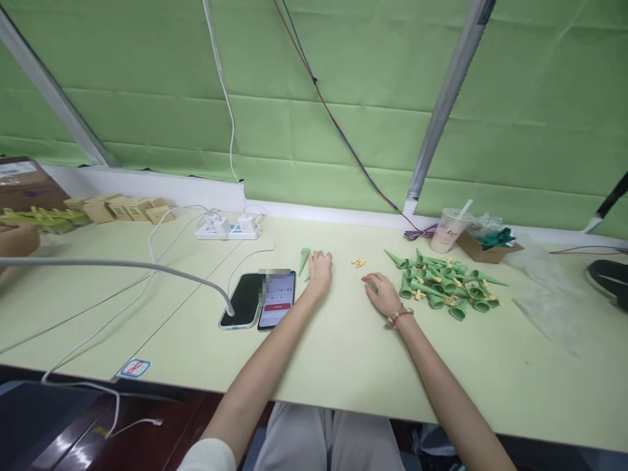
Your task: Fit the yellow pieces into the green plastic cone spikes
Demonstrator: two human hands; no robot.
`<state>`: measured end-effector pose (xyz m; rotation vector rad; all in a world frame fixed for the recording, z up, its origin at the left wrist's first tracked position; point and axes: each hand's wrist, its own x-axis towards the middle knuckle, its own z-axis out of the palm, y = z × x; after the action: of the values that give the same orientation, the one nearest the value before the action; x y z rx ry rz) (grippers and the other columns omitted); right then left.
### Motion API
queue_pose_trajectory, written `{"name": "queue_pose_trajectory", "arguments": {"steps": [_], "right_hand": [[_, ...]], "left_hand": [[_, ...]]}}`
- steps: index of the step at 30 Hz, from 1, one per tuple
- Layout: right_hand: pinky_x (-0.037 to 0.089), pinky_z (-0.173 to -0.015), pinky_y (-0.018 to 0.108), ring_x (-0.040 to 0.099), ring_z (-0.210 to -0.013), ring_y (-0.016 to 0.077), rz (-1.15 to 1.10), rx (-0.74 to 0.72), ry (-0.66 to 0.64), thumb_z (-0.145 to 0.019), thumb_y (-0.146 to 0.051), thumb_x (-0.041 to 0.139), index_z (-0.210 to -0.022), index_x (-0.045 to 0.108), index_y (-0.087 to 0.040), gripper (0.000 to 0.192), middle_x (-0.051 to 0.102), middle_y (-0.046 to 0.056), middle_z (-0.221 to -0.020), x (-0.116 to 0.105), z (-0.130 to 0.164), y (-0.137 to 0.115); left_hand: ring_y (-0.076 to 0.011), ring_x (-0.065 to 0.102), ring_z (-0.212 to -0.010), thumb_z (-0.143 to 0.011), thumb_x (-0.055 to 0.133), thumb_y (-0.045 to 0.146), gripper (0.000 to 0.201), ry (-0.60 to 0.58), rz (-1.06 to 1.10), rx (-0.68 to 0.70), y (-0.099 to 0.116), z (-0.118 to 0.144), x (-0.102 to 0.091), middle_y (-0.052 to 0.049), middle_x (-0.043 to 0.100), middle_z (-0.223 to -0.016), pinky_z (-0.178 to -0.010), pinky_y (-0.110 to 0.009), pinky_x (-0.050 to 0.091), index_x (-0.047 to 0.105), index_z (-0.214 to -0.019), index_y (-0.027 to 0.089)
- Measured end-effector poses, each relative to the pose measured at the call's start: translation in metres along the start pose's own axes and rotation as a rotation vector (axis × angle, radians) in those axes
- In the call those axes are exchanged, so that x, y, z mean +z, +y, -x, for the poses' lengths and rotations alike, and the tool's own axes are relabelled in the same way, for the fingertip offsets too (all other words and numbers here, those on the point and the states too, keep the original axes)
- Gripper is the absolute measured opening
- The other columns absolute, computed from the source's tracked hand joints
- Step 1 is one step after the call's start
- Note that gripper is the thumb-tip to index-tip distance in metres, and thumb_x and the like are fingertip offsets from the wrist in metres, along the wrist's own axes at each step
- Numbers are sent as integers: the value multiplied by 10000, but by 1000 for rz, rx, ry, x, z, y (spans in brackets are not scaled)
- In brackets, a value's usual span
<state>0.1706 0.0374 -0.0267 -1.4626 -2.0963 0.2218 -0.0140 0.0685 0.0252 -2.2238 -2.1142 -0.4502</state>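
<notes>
Left hand (320, 267) is laid flat on the counter (343, 353), fingers loose, nothing held, just beside a green cone (304, 260); right hand (383, 293) is rested open, empty, touching the cone pile (444, 282); yellow bits (358, 262) are seen between hands.

White short sleeve, light grey trousers, beaded bracelet (400, 316) on right wrist.

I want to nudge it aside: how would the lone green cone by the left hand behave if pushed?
The green cone lies on its side, so it would probably roll in a curve. It looks like thin plastic, likely light and stiff. The table looks smooth, so it may slide.
</notes>
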Motion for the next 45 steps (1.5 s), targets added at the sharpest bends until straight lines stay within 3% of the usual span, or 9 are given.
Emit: {"name": "queue_pose_trajectory", "arguments": {"steps": [4,8,12,15,23,29,36,41,45], "right_hand": [[401,-857,343,509,-995,197,-24,9,19,-806,-190,423,-1000,589,-192,255,587,65,-1047,3,-2,4],[412,-855,351,517,-990,206,-23,86,74,-791,-193,440,-1170,497,-156,385,582,88,-1076,10,-9,9],[401,-866,378,489,-1058,229,51,112,115,-805,-172,411,-1262,434,-176,457,500,108,-1237,17,-26,9],[370,-896,410,438,-1137,243,93,69,84,-830,-168,386,-1211,498,-215,400,483,84,-1289,21,-38,8],[409,-864,354,555,-976,202,-100,30,147,-771,-196,500,-1021,603,-175,271,633,79,-1040,21,-27,15],[397,-883,390,556,-1005,232,-102,48,168,-767,-181,509,-977,641,-189,248,645,79,-1054,21,-21,10],[449,-806,335,604,-868,204,-159,40,187,-790,-207,485,-879,665,-170,205,682,91,-917,17,-10,6],[451,-757,354,600,-822,214,-337,205,362,-833,-363,404,-861,666,-159,333,677,100,-870,8,0,-6],[471,-563,284,607,-626,167,-808,490,394,-734,-532,503,-812,668,-140,432,668,69,-721,3,-1,-16]], "left_hand": [[-211,520,-898,-801,326,41,355,111,216,26,1,19,-10,-129,516,-1037,-801,-350,395,545,-1057,153],[-149,560,-826,-844,393,208,282,326,826,13,7,38,-23,-101,446,-1115,-747,-287,447,504,-1102,200],[-68,552,-573,-782,492,340,298,69,1515,-159,6,43,-25,-55,496,-1029,-639,-264,472,529,-1040,195],[-49,518,-501,-729,521,323,284,-153,1779,-263,2,44,-20,-32,541,-921,-551,-233,448,567,-965,173],[-17,245,-314,-783,348,337,354,-450,1916,-440,-1,49,-15,2,489,-600,-319,-178,153,570,-919,97],[-58,340,-356,-829,316,330,384,-601,2059,-438,5,50,-15,-21,502,-569,-355,-185,238,549,-972,60],[-78,416,-426,-847,374,324,334,-589,2238,-414,10,52,-10,-24,510,-579,-419,-189,310,543,-997,78],[-91,449,-453,-850,373,347,362,-628,2291,-431,9,53,-8,-32,530,-607,-453,-211,353,550,-1034,91],[-96,475,-477,-872,327,346,375,-607,2334,-465,7,51,-8,-39,553,-647,-469,-221,376,558,-1045,107]]}}
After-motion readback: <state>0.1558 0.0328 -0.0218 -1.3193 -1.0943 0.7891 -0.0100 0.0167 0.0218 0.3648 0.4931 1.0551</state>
